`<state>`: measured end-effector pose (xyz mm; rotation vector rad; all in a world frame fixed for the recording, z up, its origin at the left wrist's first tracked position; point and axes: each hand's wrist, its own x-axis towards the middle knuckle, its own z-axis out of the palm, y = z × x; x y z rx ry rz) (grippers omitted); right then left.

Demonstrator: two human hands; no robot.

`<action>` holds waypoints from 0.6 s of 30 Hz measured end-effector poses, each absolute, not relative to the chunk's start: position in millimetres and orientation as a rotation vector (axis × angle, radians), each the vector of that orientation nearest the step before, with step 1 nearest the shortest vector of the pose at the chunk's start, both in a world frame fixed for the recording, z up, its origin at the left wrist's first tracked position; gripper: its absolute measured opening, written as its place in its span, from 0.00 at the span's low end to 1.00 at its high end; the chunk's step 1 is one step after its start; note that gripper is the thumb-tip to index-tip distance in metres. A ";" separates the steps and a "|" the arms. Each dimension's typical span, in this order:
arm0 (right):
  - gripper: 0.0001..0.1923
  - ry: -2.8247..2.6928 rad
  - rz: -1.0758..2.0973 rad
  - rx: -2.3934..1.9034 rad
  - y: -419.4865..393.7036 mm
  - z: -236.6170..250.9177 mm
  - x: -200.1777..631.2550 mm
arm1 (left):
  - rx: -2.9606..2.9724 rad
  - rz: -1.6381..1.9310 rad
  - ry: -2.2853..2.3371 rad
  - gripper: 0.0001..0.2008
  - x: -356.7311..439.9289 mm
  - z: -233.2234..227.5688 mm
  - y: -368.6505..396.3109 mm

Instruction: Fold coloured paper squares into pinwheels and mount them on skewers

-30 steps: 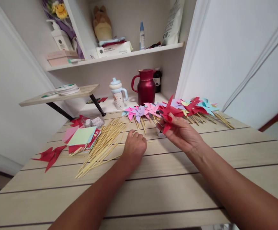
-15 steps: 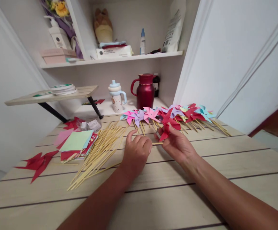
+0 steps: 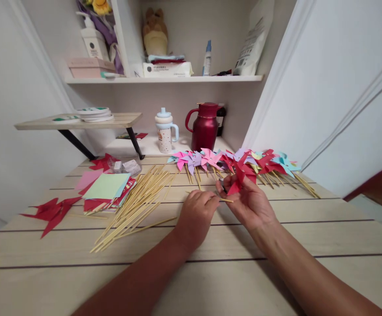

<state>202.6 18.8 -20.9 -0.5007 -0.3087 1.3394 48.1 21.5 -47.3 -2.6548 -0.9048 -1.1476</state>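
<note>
My right hand (image 3: 251,202) is closed on a red paper pinwheel (image 3: 240,177), held just above the table. Something small and dark shows by its fingertips, too small to name. Beside it, my left hand (image 3: 199,215) is closed round a thin wooden stick (image 3: 226,200), whose tip points right, beneath the pinwheel. A loose heap of wooden sticks (image 3: 141,202) lies to the left of my hands. Behind them, a row of finished pinwheels (image 3: 207,159) in pink, purple, red and blue rests on the table.
Stacked coloured paper squares (image 3: 107,186), small clear packets (image 3: 131,166) and a folded red paper piece (image 3: 51,213) lie at left. Behind stand a raised wooden stand (image 3: 46,123), a lidded cup (image 3: 165,134) and a red jug (image 3: 205,129) under a shelf (image 3: 164,80).
My left hand has moved right with the stick, and its fingers have closed more. The pinwheel in my right hand has tilted slightly. The view has shifted a little.
</note>
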 end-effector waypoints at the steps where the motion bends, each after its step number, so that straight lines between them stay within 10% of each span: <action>1: 0.06 -0.309 1.343 -0.498 18.5 -20.6 202.5 | -2.672 -1.161 -0.920 0.08 48.2 -48.0 22.2; 18: 0.12 -0.383 1.289 -0.395 15.0 3.4 225.0 | -2.478 -1.776 -1.266 0.06 37.3 -19.3 20.4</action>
